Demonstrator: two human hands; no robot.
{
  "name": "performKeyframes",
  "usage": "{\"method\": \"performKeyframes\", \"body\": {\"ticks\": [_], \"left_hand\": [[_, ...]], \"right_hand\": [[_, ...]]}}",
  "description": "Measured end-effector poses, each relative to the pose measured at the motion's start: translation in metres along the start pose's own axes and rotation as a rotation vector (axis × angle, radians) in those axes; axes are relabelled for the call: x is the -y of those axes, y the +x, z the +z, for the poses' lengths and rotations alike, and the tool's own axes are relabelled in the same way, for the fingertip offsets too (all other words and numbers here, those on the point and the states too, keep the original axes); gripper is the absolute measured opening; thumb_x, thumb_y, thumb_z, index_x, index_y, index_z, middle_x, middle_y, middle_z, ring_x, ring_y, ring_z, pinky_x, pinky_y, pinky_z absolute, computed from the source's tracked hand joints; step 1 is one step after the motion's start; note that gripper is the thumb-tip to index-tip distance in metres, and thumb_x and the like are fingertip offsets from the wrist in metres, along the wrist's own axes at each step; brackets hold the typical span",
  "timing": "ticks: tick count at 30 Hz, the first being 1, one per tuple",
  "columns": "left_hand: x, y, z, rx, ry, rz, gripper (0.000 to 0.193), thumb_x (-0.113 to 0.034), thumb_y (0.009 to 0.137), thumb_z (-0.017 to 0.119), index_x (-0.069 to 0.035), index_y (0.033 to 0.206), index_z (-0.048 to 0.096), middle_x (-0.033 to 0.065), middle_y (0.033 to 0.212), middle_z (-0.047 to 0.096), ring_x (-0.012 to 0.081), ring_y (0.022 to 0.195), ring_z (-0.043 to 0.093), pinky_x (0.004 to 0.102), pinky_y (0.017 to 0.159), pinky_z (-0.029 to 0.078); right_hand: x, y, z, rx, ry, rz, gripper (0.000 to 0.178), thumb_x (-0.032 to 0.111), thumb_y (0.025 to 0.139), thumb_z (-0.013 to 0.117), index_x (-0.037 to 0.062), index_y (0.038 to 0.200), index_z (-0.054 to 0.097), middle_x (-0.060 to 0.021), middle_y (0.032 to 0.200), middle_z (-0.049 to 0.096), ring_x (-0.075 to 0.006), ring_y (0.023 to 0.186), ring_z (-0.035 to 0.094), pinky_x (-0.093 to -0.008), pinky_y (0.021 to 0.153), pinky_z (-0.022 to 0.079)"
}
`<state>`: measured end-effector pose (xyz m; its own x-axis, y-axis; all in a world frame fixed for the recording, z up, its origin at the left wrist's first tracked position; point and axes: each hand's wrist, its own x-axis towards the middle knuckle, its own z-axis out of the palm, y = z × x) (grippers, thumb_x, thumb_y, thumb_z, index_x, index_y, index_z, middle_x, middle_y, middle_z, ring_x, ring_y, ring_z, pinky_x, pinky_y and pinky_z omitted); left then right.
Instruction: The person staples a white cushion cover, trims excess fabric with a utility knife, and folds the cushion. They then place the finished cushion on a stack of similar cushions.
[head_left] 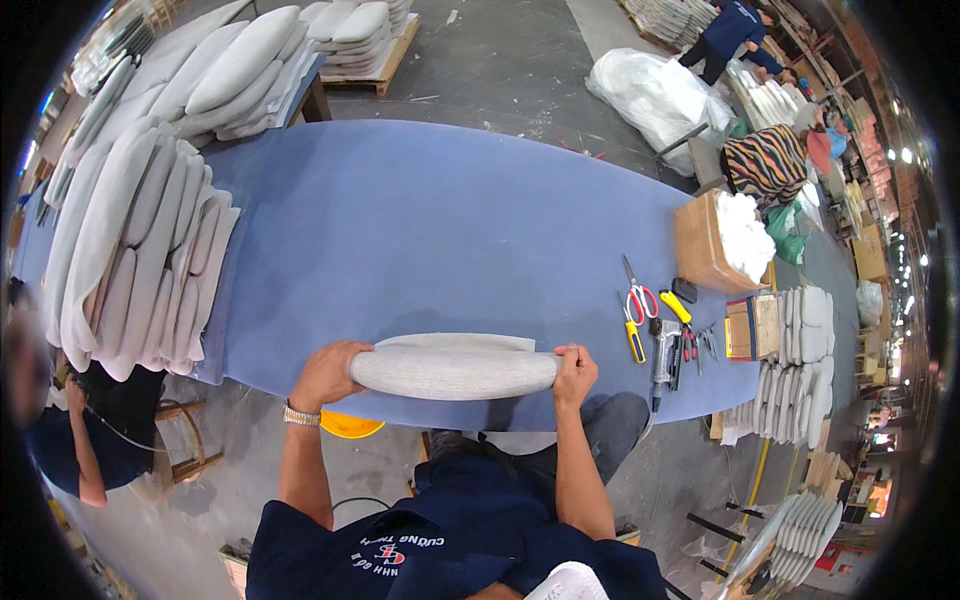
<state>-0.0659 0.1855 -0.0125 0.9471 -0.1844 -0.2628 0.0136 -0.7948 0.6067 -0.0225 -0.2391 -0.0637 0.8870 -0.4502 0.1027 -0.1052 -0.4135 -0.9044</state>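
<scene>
A long grey fabric-covered cushion (455, 374) lies along the near edge of the blue-topped table (450, 240), with a flap of its cloth spread out on the far side. My left hand (332, 374) grips its left end, fingers closed round it. At the opposite end my right hand (574, 376) pinches the cushion's edge. A metal watch band sits on my left wrist. Right of my right hand lies a grey staple gun (662, 362), along with red-handled scissors (640, 298) and a yellow-handled cutter (635, 342).
Grey cushions (140, 240) are piled high at the table's left end. A cardboard box (708, 245) with white stuffing stands at the far right, near pliers (707, 342). A yellow basin (350, 426) is below the near edge. A co-worker (75, 440) sits at the left.
</scene>
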Motion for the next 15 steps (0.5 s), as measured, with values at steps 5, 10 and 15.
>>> {"method": "performKeyframes", "body": {"ticks": [5, 10, 15], "left_hand": [[0.008, 0.005, 0.002, 0.02, -0.019, 0.047, 0.066, -0.019, 0.062, 0.092, -0.014, 0.124, 0.068, 0.011, 0.12, 0.072, 0.0358, 0.113, 0.066, 0.0461, 0.097, 0.053], [0.003, 0.001, 0.002, -0.01, 0.018, 0.032, 0.062, -0.019, 0.064, 0.09, -0.013, 0.122, 0.069, 0.0106, 0.12, 0.072, 0.0358, 0.113, 0.066, 0.0461, 0.096, 0.053], [-0.027, -0.009, 0.009, -0.117, 0.085, -0.052, 0.047, -0.013, 0.071, 0.081, -0.011, 0.117, 0.071, 0.0113, 0.117, 0.072, 0.0348, 0.112, 0.066, 0.0437, 0.095, 0.054]], "right_hand": [[-0.016, 0.0, -0.002, 0.024, 0.06, -0.023, 0.028, 0.013, 0.1, 0.057, -0.0019, 0.08, 0.07, -0.0104, 0.076, 0.068, -0.0169, 0.07, 0.06, -0.0337, 0.067, 0.047], [-0.021, 0.001, -0.006, 0.092, 0.191, 0.017, 0.029, 0.013, 0.101, 0.055, -0.0026, 0.08, 0.07, -0.009, 0.08, 0.07, -0.0163, 0.075, 0.062, -0.0324, 0.072, 0.049], [-0.041, 0.011, -0.019, 0.216, 0.392, 0.081, 0.034, 0.017, 0.102, 0.053, -0.0044, 0.083, 0.071, -0.0115, 0.085, 0.073, -0.0181, 0.08, 0.064, -0.0329, 0.078, 0.05]]}}
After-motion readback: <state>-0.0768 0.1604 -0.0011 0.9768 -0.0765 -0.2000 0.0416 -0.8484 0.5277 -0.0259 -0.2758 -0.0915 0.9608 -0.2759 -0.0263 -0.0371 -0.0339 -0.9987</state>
